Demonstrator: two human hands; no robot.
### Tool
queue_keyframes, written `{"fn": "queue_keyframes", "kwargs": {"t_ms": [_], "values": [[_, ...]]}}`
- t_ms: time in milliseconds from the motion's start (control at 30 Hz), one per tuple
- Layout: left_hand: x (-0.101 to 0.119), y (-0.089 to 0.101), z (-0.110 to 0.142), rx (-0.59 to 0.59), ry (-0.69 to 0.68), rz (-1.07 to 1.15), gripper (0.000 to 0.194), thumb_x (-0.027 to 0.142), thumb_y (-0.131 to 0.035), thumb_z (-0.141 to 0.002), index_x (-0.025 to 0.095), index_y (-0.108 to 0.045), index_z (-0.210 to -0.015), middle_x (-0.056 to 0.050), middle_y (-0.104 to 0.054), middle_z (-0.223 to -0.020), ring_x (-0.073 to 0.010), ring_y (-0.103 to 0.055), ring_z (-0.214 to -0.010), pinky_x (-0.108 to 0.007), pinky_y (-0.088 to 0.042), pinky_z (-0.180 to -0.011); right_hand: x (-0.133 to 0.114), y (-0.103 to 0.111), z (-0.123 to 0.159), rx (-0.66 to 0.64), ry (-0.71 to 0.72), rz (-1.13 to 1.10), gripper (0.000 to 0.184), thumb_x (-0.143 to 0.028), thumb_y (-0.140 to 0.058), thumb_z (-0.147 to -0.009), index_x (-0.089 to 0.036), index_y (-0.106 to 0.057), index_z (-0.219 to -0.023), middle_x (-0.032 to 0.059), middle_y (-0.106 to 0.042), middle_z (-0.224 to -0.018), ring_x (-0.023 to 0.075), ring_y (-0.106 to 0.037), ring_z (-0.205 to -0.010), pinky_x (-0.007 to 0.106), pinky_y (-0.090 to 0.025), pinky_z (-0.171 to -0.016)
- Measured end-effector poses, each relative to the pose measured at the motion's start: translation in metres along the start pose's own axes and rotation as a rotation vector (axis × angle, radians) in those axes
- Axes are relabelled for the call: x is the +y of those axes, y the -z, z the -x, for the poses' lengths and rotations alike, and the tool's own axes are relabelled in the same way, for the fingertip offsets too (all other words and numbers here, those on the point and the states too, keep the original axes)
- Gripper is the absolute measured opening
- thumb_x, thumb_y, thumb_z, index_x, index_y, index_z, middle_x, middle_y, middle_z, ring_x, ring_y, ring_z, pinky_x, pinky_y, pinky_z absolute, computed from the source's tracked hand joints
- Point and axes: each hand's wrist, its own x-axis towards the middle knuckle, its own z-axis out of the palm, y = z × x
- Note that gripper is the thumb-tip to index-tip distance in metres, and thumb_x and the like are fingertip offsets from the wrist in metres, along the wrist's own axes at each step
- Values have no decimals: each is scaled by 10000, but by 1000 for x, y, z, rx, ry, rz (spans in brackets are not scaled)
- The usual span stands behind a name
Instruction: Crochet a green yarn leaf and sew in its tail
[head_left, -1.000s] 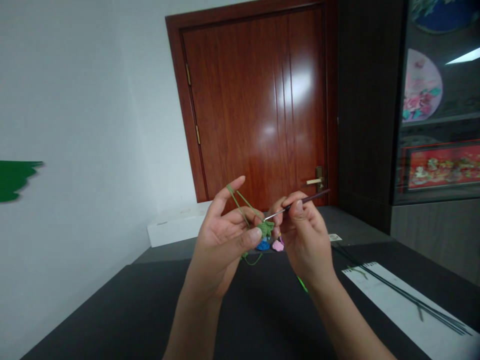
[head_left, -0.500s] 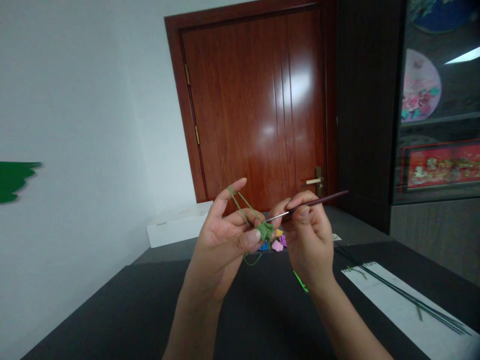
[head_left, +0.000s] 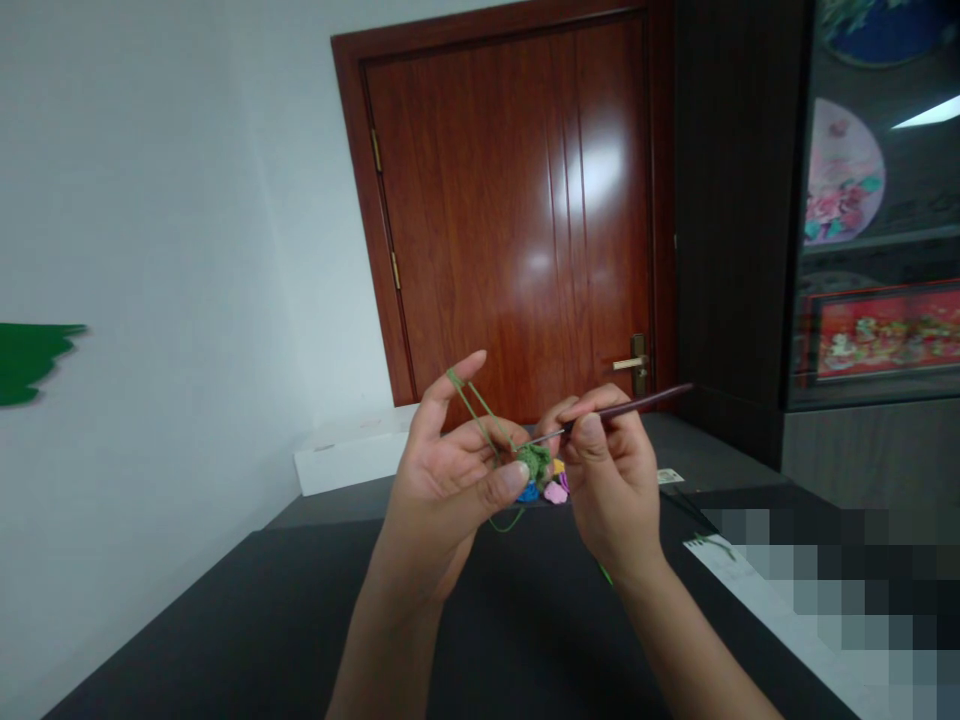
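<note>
Green crochet piece [head_left: 534, 463], small, soft and probably very light, is held up above the dark desk [head_left: 225, 630], pinched between the thumb and fingers of the left hand [head_left: 442, 490]. Green yarn [head_left: 472, 408] runs up to that hand's raised forefinger. The right hand [head_left: 611, 480] grips a slim crochet hook [head_left: 622, 408] like a pen, its metal tip at the piece. Its yielding stitches seem best held at the edge. Pink and blue crocheted bits [head_left: 553, 492] lie beyond.

A dark tabletop [head_left: 225, 620], small crocheted flowers [head_left: 553, 492] in pink and blue, a white paper sheet [head_left: 739, 590] to the right
</note>
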Motion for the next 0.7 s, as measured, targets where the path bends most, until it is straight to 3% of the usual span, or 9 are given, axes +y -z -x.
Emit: {"fn": "queue_keyframes", "kwargs": {"t_ms": [133, 433, 700], "values": [[-1, -1, 0, 10, 8, -3, 822, 100, -814, -787, 294, -427, -1486, -23, -702, -906, -185, -682, -845, -275, -528, -724, 1, -1, 0, 35, 7, 25, 140, -313, -693, -943, -241, -590, -883, -35, -631, -757, 110, -573, -595, 247, -487, -556], [1, -2, 0, 8, 17, 2, 847, 76, -804, -781, 277, -407, -1501, -36, -704, -901, -208, -688, -904, -267, -519, -718, 1, -5, 0, 56, 20, -50, 94, -322, -661, -967, -251, -629, -914, -37, -614, -733, 114, -572, -616, 249, -475, -583], [-6, 10, -2, -71, 31, 40, 837, 113, -815, -766, 244, -434, -1500, -31, -669, -841, -173, -638, -764, -255, -508, -645, -1, -3, -2, 46, -46, -124, 220, -404, -643, -952, -248, -530, -847, -55, -530, -646, 116, -481, -525, 262, -428, -528]]}}
